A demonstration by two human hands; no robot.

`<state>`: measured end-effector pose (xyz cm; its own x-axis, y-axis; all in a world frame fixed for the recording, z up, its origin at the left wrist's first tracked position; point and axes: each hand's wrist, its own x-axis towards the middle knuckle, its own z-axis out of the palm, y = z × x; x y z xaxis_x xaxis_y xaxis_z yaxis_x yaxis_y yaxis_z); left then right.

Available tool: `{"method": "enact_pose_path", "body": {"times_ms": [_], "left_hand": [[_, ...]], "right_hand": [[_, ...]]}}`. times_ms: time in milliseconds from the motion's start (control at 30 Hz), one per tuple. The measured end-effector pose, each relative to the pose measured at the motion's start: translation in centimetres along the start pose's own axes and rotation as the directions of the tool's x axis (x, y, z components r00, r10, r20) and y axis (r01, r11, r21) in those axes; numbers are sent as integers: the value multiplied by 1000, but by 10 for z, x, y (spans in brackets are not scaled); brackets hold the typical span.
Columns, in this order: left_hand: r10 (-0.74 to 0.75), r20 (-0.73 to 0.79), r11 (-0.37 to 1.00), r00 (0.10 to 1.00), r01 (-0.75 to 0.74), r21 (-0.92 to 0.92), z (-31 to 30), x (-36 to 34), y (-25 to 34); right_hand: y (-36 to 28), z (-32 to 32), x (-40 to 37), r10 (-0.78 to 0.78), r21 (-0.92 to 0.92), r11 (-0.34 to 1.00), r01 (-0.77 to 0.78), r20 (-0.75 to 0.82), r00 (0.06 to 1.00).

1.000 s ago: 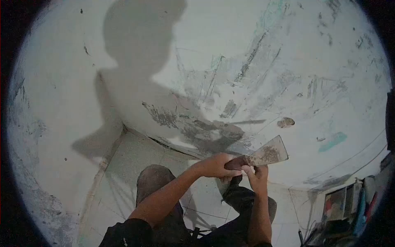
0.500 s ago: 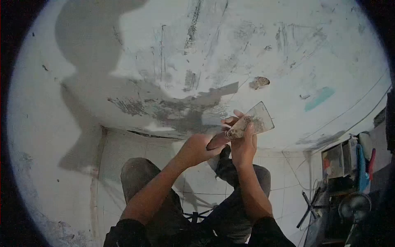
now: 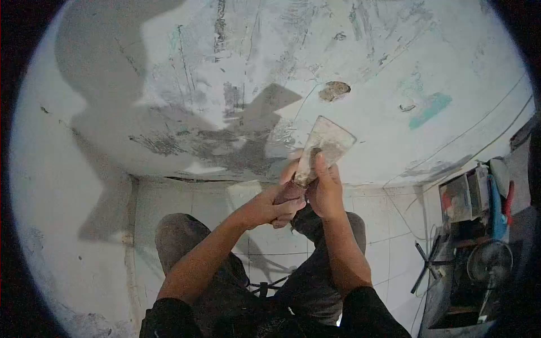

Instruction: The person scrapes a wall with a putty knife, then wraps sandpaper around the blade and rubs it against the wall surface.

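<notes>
A putty knife (image 3: 333,138) with a wide, stained blade is held up in front of the wall. My left hand (image 3: 264,208) is wrapped around its brownish handle. On the blade's lower part lies the thumb of my right hand (image 3: 326,194), whose other fingers are partly hidden behind the blade and handle. Dark grime or residue marks the blade near that thumb. Behind the tool is the white wall (image 3: 383,143), with grey smears and a rough brown hole (image 3: 335,91) above the blade.
My knees stand apart over the white tiled floor (image 3: 372,225). At the right are a shelf with tools (image 3: 473,197), a small fan (image 3: 489,263) and a black-legged stand (image 3: 431,262). A turquoise patch (image 3: 430,111) marks the wall, and my shadow falls on its left side.
The putty knife's blade has turned more upright and shifted left in view. My right thumb has moved across its face, while my left hand keeps the handle. The whole view has shifted slightly.
</notes>
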<state>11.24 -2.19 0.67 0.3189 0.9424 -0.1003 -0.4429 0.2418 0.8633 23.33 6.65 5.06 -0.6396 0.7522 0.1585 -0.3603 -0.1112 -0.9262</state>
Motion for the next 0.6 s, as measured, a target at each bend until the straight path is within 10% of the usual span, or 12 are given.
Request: {"method": "enact_pose_path", "body": {"times_ms": [167,300,500,600], "left_hand": [[170,-58,983,984,-174,-56,12,-4,6],[-36,168,980,985,68,-188,-1,-5,5],[121,-105,959,987,-144,-244,3,-5,16],[346,-493,933,798,-346,94,0,-9,17]], "right_hand": [[6,-2,-3,138,58,989,-139,16,990],[0,-7,0,71,127,988,-88,133,989],[14,-15,6,-30,-334,940,69,121,992],[17,-14,7,-27,-307,949,75,156,987]]}}
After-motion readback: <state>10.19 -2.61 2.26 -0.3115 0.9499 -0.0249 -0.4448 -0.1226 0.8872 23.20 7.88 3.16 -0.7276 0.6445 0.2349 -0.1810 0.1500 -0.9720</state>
